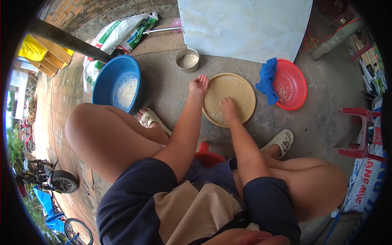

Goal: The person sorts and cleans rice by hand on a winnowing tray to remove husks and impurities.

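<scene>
A round, tan shallow tray (241, 92) lies on the ground between my feet, with pale rice-like grains (215, 109) spread mostly over its left and lower part. My right hand (230, 109) is over the tray, its fingers bent down at the grains; whatever is between the fingertips is too small to make out. Beside the tray's upper left rim, my left hand (199, 85) is turned palm up, its fingers loosely curled and apart, with nothing visible in it. A metal pot (188, 69) holding similar grains stands just beyond the left hand.
A blue basin (102, 87) with grains stands left, and a red basin (300, 87) with some grains and a blue cloth (268, 79) over its rim stands right. A pale panel (245, 26) rises behind. A dark red plastic stool (357, 151) is far right.
</scene>
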`<act>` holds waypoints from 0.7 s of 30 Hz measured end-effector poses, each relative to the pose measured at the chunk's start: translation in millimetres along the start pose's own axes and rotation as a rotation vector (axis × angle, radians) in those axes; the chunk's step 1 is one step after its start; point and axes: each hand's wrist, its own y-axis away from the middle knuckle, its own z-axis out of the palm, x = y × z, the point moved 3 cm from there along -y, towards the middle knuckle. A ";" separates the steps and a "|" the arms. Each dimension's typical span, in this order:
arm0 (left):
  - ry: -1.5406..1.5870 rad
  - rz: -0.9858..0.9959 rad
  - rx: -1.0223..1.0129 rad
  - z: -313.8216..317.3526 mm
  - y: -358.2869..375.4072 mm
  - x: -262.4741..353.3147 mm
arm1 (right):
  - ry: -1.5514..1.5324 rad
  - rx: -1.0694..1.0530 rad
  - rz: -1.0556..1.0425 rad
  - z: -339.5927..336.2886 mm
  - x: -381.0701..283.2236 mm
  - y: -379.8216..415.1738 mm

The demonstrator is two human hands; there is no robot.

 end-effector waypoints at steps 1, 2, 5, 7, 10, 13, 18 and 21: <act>-0.006 0.010 0.017 -2.6 1.3 -0.6 | -0.085 0.135 0.066 -4.5 4.1 -6.2; -0.063 0.002 0.003 -6.1 -4.0 -2.5 | -0.167 0.274 0.137 -8.9 5.4 -12.8; -0.206 -0.057 -0.045 -7.1 1.8 -18.8 | -0.326 0.546 0.348 -24.6 -7.9 -34.8; -0.276 -0.111 -0.078 -8.0 1.4 -35.9 | -0.409 0.457 0.255 -30.5 -35.1 -46.3; -0.421 -0.335 -0.245 -8.7 -6.8 -59.0 | -0.247 0.271 0.137 -19.0 -58.0 -55.7; -0.270 -0.459 -0.288 -15.1 -14.8 -45.7 | -0.209 0.288 0.005 -15.1 -53.7 -43.8; 0.035 0.041 0.065 52.9 18.3 36.7 | 0.175 0.051 -0.125 -13.6 -41.4 -11.5; -0.199 0.587 -0.281 129.4 78.0 120.5 | 0.254 -0.006 0.231 -12.3 -16.9 -4.3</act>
